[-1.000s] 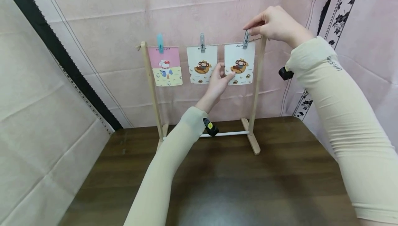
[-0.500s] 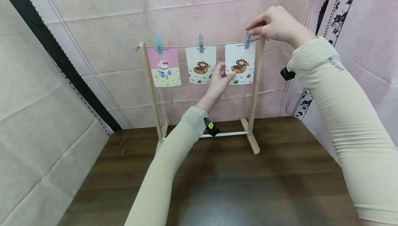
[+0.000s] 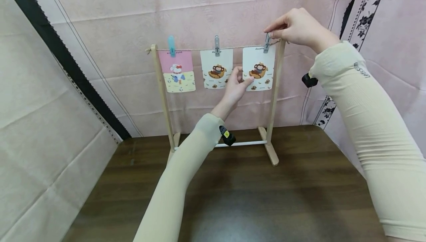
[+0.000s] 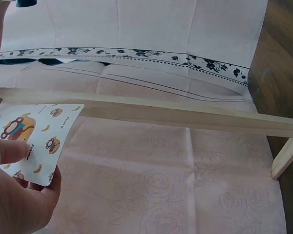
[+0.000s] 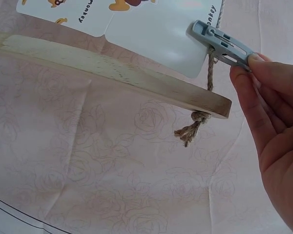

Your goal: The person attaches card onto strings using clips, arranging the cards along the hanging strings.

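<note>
A white card (image 3: 258,57) with a monkey on a banana hangs at the right end of a string. My left hand (image 3: 233,88) holds its lower left edge, thumb on the printed face and fingers behind in the left wrist view. My right hand (image 3: 302,29) pinches the handle end of a grey-blue clothespin (image 5: 222,45) between thumb and forefinger. The clothespin's other end overlaps the card's top edge and the twine (image 5: 210,75), near the right post (image 3: 277,83). A matching monkey card (image 3: 207,61) hangs in the middle under a grey clothespin (image 3: 217,46).
A pink and yellow card (image 3: 185,78) hangs at the left under a blue clothespin (image 3: 171,46). The wooden stand has a left post (image 3: 161,86), a white lower bar (image 3: 249,143) and feet on the dark wooden table (image 3: 266,201). Pale cloth (image 3: 199,12) hangs behind.
The right card and its clothespin have shifted slightly right along the string, closer to the right post. Both hands have moved with them and keep their hold.
</note>
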`<state>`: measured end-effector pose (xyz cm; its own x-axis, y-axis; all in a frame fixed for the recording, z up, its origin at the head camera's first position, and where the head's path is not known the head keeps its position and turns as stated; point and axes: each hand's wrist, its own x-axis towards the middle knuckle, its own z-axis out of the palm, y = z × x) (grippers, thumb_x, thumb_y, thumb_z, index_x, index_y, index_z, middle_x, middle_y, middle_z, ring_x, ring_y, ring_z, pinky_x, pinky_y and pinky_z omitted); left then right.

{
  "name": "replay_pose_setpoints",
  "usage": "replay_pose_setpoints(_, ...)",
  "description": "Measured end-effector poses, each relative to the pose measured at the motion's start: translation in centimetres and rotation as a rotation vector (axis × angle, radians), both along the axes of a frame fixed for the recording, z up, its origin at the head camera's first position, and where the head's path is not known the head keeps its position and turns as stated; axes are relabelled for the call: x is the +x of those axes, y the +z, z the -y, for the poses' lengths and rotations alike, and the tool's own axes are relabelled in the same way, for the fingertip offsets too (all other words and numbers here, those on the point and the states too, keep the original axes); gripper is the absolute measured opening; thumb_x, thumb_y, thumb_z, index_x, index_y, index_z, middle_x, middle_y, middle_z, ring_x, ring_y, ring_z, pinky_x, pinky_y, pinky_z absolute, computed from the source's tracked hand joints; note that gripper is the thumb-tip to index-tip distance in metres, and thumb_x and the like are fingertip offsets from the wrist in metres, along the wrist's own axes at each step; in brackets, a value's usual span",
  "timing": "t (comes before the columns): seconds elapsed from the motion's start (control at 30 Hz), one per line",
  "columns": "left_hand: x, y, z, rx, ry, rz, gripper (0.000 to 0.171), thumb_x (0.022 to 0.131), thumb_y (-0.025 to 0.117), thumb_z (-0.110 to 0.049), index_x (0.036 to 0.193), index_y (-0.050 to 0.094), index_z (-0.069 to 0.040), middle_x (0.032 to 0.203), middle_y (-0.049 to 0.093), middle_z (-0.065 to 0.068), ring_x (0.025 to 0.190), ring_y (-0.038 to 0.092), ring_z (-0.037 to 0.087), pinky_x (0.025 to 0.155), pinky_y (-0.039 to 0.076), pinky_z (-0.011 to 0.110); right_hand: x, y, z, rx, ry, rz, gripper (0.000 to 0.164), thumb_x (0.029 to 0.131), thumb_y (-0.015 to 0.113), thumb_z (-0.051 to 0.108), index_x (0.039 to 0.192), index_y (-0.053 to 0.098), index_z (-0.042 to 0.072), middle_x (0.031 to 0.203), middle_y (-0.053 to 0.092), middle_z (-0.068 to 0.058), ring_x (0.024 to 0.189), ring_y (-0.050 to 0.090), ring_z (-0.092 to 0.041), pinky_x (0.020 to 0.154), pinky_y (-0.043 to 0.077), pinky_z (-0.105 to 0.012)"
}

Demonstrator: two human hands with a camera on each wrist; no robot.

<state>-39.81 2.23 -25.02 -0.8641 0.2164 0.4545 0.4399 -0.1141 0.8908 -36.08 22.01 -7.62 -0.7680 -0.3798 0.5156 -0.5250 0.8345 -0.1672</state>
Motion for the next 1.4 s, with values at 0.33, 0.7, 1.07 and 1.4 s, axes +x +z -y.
replay_pose_setpoints(0.33, -0.2, -0.19, 0.02, -0.007, -0.001, 0.0, 0.027, 0.098, 0.065, -0.004, 0.122, 0.052, -0.008, 0.113, 0.07, 0.01, 0.09, 0.062, 0.013, 0.071, 0.046, 0.022, 0.1, -0.14, 0.18, -0.012, -0.012, 0.027, 0.03, 0.1, 0.065, 0.026, 0.123, 0.073, 0.009, 0.098, 0.07, -0.004, 0.066, 0.048, -0.006, 0.06, 0.037, -0.022)
replay_pose_setpoints(0.7, -0.16, -0.13, -0.13, -0.006, 0.006, 0.0, 0.027, 0.098, 0.064, -0.004, 0.123, 0.052, -0.007, 0.117, 0.069, 0.01, 0.098, 0.064, 0.014, 0.077, 0.048, 0.021, 0.56, -0.55, 0.21, -0.001, 0.001, 0.022, 0.031, 0.102, 0.06, 0.023, 0.126, 0.071, 0.008, 0.123, 0.069, -0.014, 0.091, 0.054, 0.002, 0.077, 0.038, -0.016)
replay_pose_setpoints(1.07, -0.12, -0.17, -0.13, 0.014, -0.002, 0.003, 0.028, 0.098, 0.064, -0.003, 0.122, 0.051, -0.005, 0.113, 0.069, 0.012, 0.095, 0.064, 0.015, 0.077, 0.049, 0.022, 0.56, -0.81, 0.48, -0.021, 0.004, 0.048, 0.033, 0.103, 0.055, 0.022, 0.128, 0.069, 0.008, 0.123, 0.069, -0.013, 0.092, 0.055, 0.0, 0.078, 0.039, -0.017)
replay_pose_setpoints(1.4, -0.1, -0.11, -0.11, -0.012, 0.019, 0.005, 0.028, 0.097, 0.066, -0.006, 0.122, 0.052, -0.008, 0.108, 0.07, 0.008, 0.086, 0.06, 0.012, 0.07, 0.047, 0.022, 0.57, -0.84, 0.28, -0.023, 0.007, 0.048, 0.035, 0.104, 0.052, 0.023, 0.131, 0.068, 0.008, 0.123, 0.069, -0.014, 0.092, 0.055, -0.002, 0.077, 0.038, -0.017)
